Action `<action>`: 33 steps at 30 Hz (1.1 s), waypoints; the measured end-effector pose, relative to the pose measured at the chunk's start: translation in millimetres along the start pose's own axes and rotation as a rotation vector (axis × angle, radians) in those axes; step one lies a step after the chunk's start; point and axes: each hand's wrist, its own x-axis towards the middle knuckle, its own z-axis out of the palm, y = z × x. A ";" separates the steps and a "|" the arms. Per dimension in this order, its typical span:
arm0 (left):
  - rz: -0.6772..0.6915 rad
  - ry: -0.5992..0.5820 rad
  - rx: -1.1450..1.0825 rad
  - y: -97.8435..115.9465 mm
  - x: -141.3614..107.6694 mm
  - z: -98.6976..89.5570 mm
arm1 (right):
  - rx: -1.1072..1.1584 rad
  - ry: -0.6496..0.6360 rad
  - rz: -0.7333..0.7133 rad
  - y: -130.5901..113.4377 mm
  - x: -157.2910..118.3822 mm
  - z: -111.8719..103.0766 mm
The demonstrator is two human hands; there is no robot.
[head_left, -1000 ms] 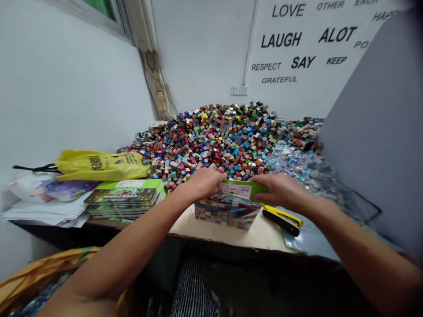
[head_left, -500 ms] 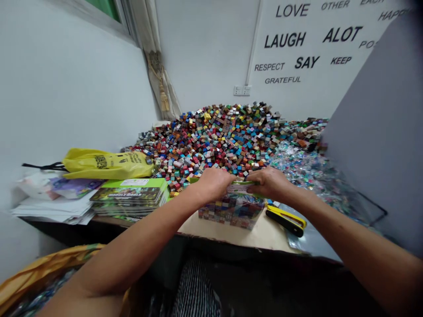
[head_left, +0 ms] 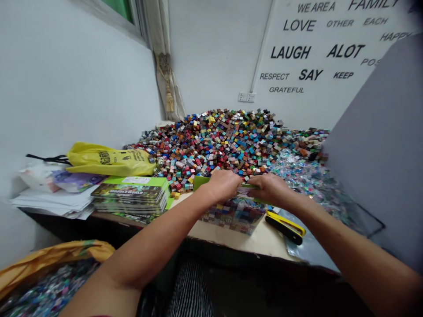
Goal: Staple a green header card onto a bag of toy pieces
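Note:
A clear plastic bag (head_left: pixel 231 216) packed with small patterned cubes stands upright at the table's front. Along its top runs a green card header (head_left: pixel 200 182) with a pale label. My left hand (head_left: pixel 225 183) is closed on the left part of this header, and my right hand (head_left: pixel 270 188) pinches it on the right. The two hands are close together, their fingertips partly hidden behind the card. Just right of the bag lies a yellow and black stapler (head_left: pixel 284 225), apart from my right hand.
Behind the bag rises a big heap of colourful cubes (head_left: pixel 228 141). Crumpled clear packets (head_left: pixel 297 176) spread at right. On the left are stacked printed cards (head_left: pixel 132 196), a yellow bag (head_left: pixel 110 159) and white papers (head_left: pixel 54 203). An orange sack (head_left: pixel 99 250) of packets stands below.
The camera view has tilted up and shifted slightly left. Both hands keep their hold on the header, with the left hand a little nearer the middle of it. The stapler has not moved.

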 end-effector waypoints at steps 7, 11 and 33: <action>0.013 0.020 0.002 8.3 3.1 0.3 | 0.088 -0.017 0.006 7.1 0.6 -2.4; 0.008 0.040 0.004 6.3 3.0 2.6 | 0.161 -0.082 0.032 27.1 -11.3 -8.4; 0.010 -0.026 -0.017 -1.0 3.4 -3.6 | -0.046 -0.022 0.010 -9.7 3.4 -8.0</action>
